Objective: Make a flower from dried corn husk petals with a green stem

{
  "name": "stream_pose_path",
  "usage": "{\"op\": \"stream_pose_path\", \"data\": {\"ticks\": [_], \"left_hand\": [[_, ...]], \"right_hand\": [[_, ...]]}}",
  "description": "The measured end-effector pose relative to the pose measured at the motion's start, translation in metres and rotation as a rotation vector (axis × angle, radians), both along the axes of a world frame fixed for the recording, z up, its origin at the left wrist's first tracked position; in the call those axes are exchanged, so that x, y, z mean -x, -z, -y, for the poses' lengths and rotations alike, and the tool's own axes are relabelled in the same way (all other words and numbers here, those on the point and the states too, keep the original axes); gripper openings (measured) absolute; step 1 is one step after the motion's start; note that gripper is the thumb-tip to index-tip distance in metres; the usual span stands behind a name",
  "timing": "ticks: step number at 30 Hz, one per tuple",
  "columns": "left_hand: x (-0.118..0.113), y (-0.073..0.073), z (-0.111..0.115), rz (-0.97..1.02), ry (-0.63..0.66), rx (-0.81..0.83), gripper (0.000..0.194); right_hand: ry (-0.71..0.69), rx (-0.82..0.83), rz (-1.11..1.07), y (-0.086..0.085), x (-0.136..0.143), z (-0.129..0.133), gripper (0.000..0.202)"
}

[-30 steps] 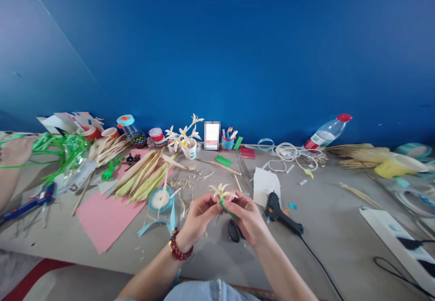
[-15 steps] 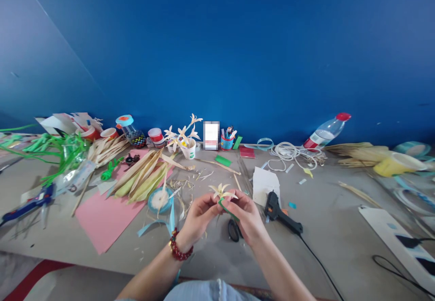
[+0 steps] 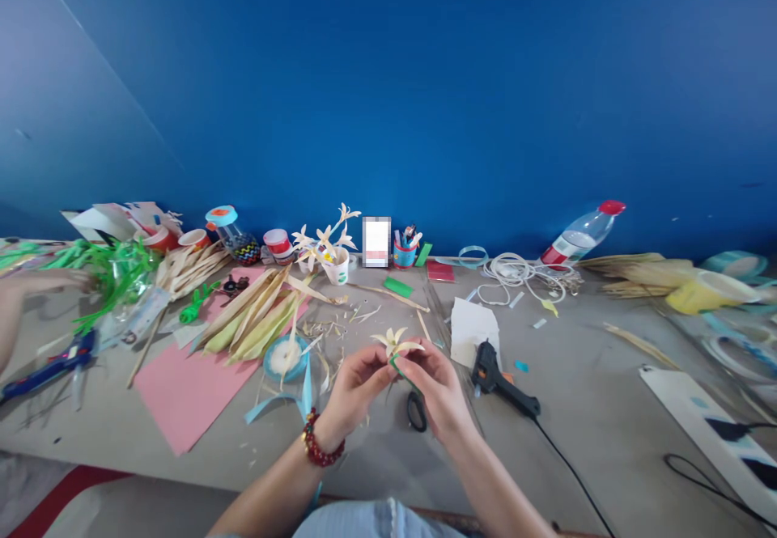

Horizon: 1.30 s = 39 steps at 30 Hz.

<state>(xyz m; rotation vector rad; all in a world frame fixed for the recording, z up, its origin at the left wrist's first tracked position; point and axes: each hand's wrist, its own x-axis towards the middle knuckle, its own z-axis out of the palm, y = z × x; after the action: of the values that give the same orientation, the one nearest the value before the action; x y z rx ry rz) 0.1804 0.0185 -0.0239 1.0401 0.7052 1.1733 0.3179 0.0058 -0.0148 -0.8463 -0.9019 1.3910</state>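
Observation:
Between my two hands is a pale husk flower [image 3: 397,339] with pointed petals spread upward. My left hand [image 3: 363,380] pinches its base from the left, a red bead bracelet [image 3: 321,438] on the wrist. From the other side, my right hand [image 3: 438,384] presses finger and thumb on a green strip [image 3: 396,362] at the flower's base; most of the strip is hidden by the fingers. Just under the hands lie scissors with black handles [image 3: 416,413], partly covered. A black glue gun [image 3: 503,380] rests to the right, its nozzle near a white paper sheet [image 3: 477,329].
Corn husks [image 3: 248,319] lie on pink paper [image 3: 194,396] at left, beside a blue ribbon roll [image 3: 286,358]. Husk flowers stand in a white cup [image 3: 337,267]. A power strip [image 3: 698,425] is at right. Another person's arm [image 3: 30,291] reaches in from the left edge.
Another person's arm has come into view at the far left, over the green strips. Less of the green strip shows at my right hand; the flower stays in almost the same place.

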Motion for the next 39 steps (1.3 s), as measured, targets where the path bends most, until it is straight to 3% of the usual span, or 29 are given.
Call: {"op": "stream_pose_path", "data": {"ticks": [13,23,31,39], "left_hand": [[0.003,0.001,-0.001,-0.03,-0.042,0.015,0.019],[0.005,0.008,0.0,-0.096,0.032,-0.064,0.018],[0.007,0.002,-0.001,-0.024,-0.054,0.024,0.017],[0.007,-0.004,-0.002,0.148,-0.067,0.151,0.018]], "right_hand": [[0.067,-0.084,0.054,0.013,-0.004,0.008,0.017],[-0.011,-0.154,0.159,-0.003,-0.005,0.001,0.011],[0.049,-0.088,0.113,0.013,-0.009,0.009,0.019],[-0.153,-0.055,-0.04,0.022,-0.008,0.01,0.031]]}}
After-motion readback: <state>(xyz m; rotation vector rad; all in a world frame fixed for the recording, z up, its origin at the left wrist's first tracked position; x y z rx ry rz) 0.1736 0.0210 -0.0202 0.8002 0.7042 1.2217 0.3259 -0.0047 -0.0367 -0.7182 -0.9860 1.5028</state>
